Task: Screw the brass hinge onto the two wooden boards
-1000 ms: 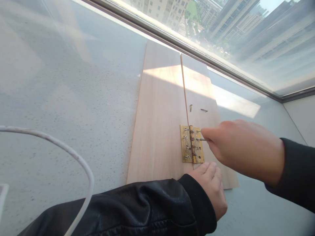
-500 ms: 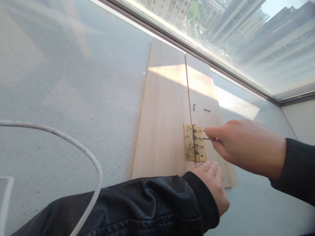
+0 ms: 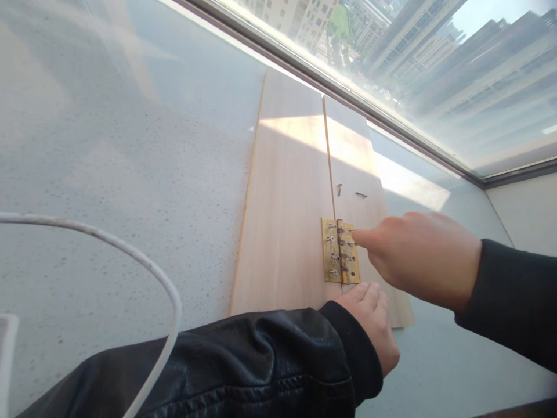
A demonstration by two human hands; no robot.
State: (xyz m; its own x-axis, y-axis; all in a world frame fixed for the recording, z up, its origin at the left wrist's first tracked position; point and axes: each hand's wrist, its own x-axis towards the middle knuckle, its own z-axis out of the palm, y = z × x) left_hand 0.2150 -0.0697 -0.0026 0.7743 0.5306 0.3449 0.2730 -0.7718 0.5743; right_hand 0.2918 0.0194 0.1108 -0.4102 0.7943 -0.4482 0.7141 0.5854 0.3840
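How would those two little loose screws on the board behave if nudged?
The two loose screws look tiny, so probably very light and hard to pinch. Lying on the smooth flat right board, they would likely roll in a curve or skid.

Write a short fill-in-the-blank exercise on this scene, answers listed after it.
1. The brass hinge joins two wooden ____.
2. The right hand points its fingertip at the hinge's ____ leaf.
3. The left hand presses on the boards' ____ edge.
4. Two loose screws lie ____ the hinge, toward the window.

Answers: boards; right; near; beyond
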